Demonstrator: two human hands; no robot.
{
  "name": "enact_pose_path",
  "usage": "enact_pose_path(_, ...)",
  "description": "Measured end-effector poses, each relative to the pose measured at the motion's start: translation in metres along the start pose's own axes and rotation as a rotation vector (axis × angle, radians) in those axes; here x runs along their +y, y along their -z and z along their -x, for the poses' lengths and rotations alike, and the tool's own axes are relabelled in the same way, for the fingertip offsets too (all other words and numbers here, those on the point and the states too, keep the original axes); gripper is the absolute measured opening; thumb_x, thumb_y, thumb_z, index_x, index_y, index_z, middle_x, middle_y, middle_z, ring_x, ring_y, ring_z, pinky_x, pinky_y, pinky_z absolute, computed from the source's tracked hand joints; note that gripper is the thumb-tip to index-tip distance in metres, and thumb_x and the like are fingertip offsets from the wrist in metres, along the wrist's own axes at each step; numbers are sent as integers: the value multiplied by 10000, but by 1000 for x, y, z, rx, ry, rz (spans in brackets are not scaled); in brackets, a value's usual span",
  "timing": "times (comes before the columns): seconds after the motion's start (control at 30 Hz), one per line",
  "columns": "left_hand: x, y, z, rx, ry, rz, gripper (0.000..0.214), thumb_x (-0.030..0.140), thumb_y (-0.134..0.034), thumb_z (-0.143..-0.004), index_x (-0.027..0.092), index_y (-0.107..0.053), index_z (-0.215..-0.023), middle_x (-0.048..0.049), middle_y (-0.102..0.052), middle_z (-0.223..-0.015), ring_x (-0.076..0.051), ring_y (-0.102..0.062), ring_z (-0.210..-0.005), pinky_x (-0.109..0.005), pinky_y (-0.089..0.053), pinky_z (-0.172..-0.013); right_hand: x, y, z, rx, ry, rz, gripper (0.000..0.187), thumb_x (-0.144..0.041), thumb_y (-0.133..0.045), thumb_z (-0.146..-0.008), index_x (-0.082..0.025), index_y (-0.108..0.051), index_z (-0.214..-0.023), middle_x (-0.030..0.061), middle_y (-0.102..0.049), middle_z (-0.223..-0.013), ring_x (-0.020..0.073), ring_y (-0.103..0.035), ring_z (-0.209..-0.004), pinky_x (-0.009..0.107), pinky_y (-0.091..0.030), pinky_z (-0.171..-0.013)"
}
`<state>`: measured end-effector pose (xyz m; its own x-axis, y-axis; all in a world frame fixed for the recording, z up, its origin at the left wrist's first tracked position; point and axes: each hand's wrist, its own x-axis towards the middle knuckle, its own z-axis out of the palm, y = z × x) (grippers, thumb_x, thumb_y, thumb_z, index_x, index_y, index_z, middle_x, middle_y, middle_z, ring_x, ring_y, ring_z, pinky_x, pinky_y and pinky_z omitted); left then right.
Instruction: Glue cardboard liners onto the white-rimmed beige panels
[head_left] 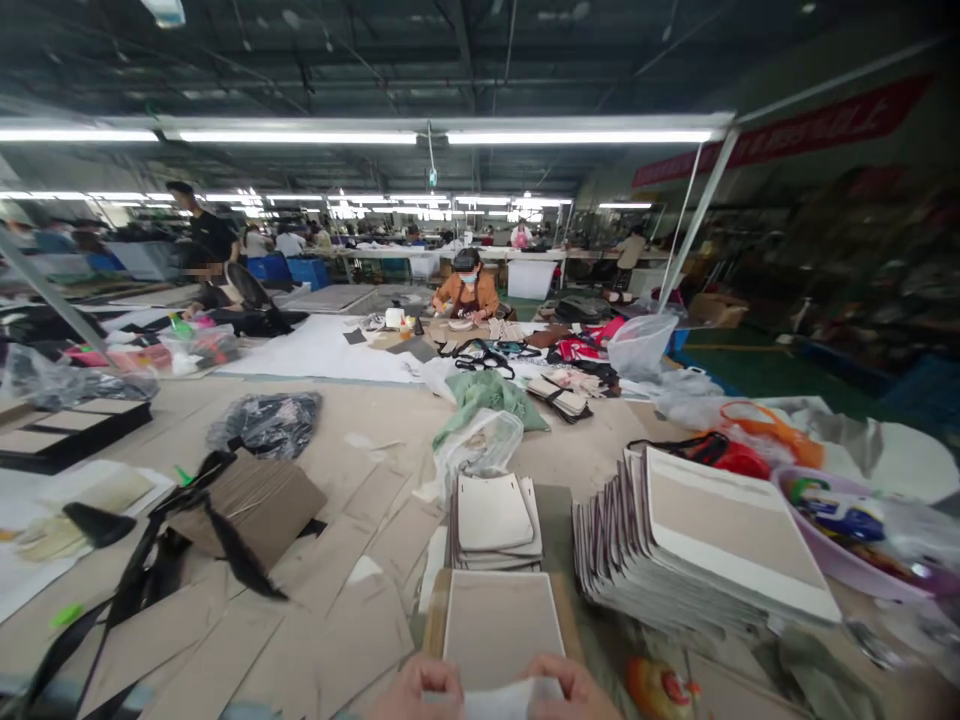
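My left hand point(415, 692) and my right hand point(571, 688) show at the bottom edge, fingers curled onto the near edge of a flat beige panel with a white border point(501, 632). The panel lies on a wooden board. Only the knuckles show; the fingertips pinch a white strip at the panel's near edge. Just beyond it sits a small stack of rounded beige pieces point(495, 520).
A tall slanted stack of beige panels point(712, 545) lies to the right, a pink basin point(847, 545) beyond it. Black straps and cardboard sheets point(247, 505) lie left. A clear plastic bag point(480, 445) sits ahead. Other workers sit at far tables, one in an orange top point(466, 290).
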<state>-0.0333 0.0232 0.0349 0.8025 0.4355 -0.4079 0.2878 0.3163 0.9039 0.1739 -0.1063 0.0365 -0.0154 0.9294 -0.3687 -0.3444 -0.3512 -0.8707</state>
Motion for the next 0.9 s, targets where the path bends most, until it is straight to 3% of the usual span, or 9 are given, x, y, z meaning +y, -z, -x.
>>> enact_pose_path(0.1,6,-2,8,15,-78,25,434,535,-743,-569,143,-572,-640,-4,-535,-770,-86,-429,-599,-205,-329,-546,-3,0,7,112,33,176,352,-481,-679,-639,-182,-511,-720,-54,-449,-571,100,-398,-516,197,-322,-479)
enact_pose_path(0.23,12,-3,4,157,53,-92,395,520,-656,-658,144,-534,-677,40,-477,-588,-73,-376,-501,-196,-287,-485,0,8,4,317,70,451,268,-442,-570,-707,-178,-534,-727,-41,-468,-588,126,-455,-555,218,-359,-511)
enact_pose_path(0.37,14,1,-17,383,-35,-449,308,455,-538,-735,154,-576,-687,17,-563,-611,-136,-520,-609,-229,-394,-591,4,23,-10,535,100,633,297,-432,-530,-714,-182,-590,-863,-20,-523,-653,163,-508,-632,258,-400,-593)
enact_pose_path(0.5,18,6,-45,499,-71,-740,213,362,-518,-764,180,-626,-744,9,-639,-720,-161,-582,-729,-248,-407,-697,-1,36,-29,687,134,779,336,-386,-538,-728,-194,-588,-999,-26,-514,-647,172,-510,-635,277,-386,-637)
enact_pose_path(0.67,26,8,-71,560,-45,-915,159,333,-530,-787,195,-606,-774,-7,-642,-734,-169,-585,-730,-256,-386,-675,-10,44,-46,741,164,941,329,-322,-517,-770,-221,-560,-1080,-28,-560,-668,170,-542,-642,264,-380,-640)
enact_pose_path(0.9,28,8,-83,538,-11,-1073,178,335,-509,-832,196,-608,-882,-59,-683,-883,-200,-618,-837,-278,-400,-717,-10,46,-53,776,135,1105,322,-275,-516,-797,-227,-545,-1114,-19,-594,-721,169,-564,-662,252,-372,-620)
